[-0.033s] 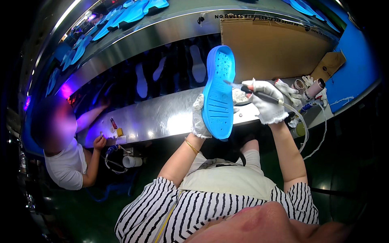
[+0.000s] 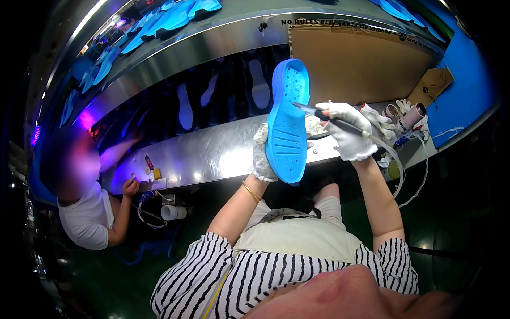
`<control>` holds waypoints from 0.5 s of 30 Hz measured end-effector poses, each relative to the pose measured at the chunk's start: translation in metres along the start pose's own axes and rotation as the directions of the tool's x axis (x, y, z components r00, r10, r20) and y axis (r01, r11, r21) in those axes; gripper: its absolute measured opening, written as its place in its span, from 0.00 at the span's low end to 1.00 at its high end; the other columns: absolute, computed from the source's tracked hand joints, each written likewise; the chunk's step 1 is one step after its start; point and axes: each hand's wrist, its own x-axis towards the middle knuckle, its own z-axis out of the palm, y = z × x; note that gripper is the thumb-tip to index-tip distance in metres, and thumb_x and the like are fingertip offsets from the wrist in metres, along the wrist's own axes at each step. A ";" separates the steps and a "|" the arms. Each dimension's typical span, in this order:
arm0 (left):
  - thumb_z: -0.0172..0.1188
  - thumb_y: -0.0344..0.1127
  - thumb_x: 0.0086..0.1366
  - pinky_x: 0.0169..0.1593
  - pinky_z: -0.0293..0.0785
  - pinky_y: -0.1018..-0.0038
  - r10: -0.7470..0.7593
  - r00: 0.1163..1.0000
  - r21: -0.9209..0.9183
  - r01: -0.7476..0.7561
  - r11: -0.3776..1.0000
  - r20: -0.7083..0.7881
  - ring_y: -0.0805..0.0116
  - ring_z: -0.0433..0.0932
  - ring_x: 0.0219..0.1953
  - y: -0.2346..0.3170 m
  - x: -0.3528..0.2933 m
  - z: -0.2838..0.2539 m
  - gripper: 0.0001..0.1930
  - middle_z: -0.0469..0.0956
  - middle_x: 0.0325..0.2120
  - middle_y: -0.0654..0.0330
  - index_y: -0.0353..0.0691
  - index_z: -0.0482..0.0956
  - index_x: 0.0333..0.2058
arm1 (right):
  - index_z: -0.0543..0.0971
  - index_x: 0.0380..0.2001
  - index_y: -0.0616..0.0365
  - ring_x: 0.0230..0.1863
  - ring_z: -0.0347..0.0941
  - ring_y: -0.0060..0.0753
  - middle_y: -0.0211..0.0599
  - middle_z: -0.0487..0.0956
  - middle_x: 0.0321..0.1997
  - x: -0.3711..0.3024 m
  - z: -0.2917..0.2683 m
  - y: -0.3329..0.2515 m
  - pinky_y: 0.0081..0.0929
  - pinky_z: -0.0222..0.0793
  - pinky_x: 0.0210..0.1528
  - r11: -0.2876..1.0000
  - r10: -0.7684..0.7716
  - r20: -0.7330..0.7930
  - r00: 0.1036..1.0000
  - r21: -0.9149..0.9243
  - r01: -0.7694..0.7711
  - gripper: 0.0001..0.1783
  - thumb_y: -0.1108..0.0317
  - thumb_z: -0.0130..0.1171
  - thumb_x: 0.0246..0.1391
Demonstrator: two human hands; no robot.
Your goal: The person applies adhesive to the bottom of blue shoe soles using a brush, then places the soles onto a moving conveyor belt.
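Observation:
My left hand (image 2: 262, 154), in a whitish glove, grips a bright blue shoe sole (image 2: 287, 139) by its lower left edge. The sole stands upright with its patterned face showing: small holes at the top, ridges lower down. In my gloved right hand (image 2: 348, 130) is a slim black-handled glue brush (image 2: 340, 124) with a pale pointed tip. That tip lies over the sole's right-hand middle; whether it touches, I cannot tell. A clear tube (image 2: 392, 151) runs from the handle's rear end down to the right. My right fingers are wrapped round the handle.
A metal bench (image 2: 202, 151) runs across in front of me. Dark shelving with soles (image 2: 185, 106) and a cardboard sheet (image 2: 356, 64) stand behind it. Thread spools (image 2: 413, 114) and gloves lie at right. Blue pieces (image 2: 159, 24) lie on the upper belt. A co-worker (image 2: 87, 212) sits at left.
The brush tip has shifted slightly left and up over the sole, with the right hand moving a little. The sole has shifted very slightly; the left hand keeps its hold.

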 end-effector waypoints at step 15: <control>0.28 0.67 0.61 0.56 0.63 0.47 0.111 0.900 0.196 -0.210 0.958 0.421 0.51 0.65 0.55 0.138 0.133 0.120 0.41 0.63 0.54 0.47 0.38 0.53 0.60 | 0.76 0.33 0.59 0.42 0.75 0.34 0.44 0.78 0.40 -0.013 -0.054 -0.058 0.28 0.70 0.44 0.938 -0.224 -0.088 0.971 -0.289 0.190 0.17 0.88 0.61 0.38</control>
